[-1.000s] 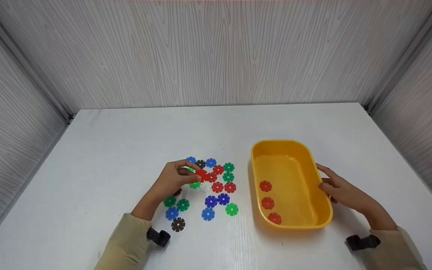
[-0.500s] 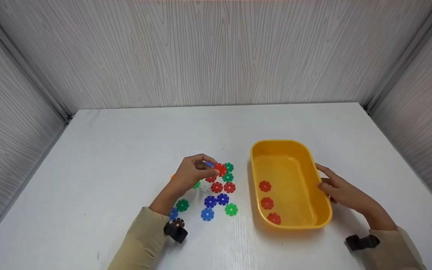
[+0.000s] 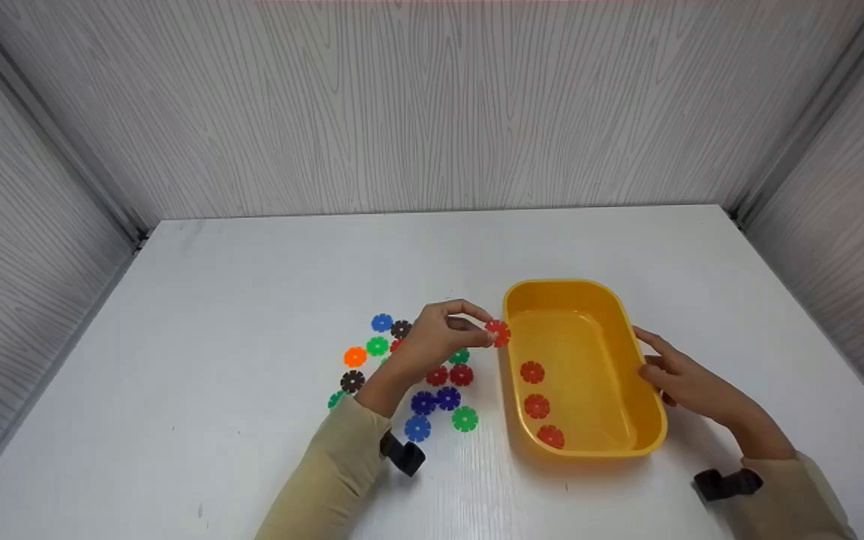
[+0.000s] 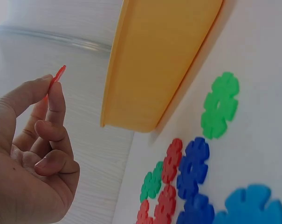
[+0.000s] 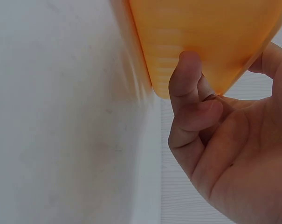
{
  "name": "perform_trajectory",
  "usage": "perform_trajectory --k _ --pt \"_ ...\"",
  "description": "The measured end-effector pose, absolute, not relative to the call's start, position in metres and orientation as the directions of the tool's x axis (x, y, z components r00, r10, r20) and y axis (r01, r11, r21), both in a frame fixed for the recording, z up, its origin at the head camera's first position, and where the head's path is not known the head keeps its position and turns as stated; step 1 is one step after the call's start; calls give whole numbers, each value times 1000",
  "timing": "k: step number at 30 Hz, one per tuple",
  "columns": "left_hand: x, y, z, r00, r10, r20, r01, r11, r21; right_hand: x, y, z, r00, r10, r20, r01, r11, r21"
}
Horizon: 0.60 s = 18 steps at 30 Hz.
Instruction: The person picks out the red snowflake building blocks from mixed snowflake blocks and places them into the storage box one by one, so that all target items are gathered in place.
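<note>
My left hand pinches a red snowflake-shaped plastic disc between thumb and fingertips. The disc is in the air at the left rim of a yellow plastic bin. In the left wrist view this disc shows edge-on. Three red discs lie along the bin's left side, on its floor. My right hand grips the bin's right wall, thumb over the rim and fingers outside; in the right wrist view two curled fingers are before the bin's outer wall.
Left of the bin, several notched discs lie flat on the white table: blue, dark blue, green, orange, black and red. The left arm hides some of them. Wood-grain panels enclose the table.
My left hand has carried the red disc rightward from above the loose discs to the bin's left rim. The right hand and the bin have stayed in place.
</note>
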State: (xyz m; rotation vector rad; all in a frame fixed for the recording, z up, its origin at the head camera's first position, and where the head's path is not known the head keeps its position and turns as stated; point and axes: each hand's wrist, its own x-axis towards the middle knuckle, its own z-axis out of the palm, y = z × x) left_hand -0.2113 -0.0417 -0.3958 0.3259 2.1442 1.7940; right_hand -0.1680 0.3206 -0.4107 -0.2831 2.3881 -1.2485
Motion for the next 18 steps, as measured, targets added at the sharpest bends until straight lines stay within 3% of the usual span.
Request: perform_trajectory --k 18 --pt "-215 30 -375 -865 489 -114 -56 132 990 -169 321 -412 -889 -351 -296 36 589 -807"
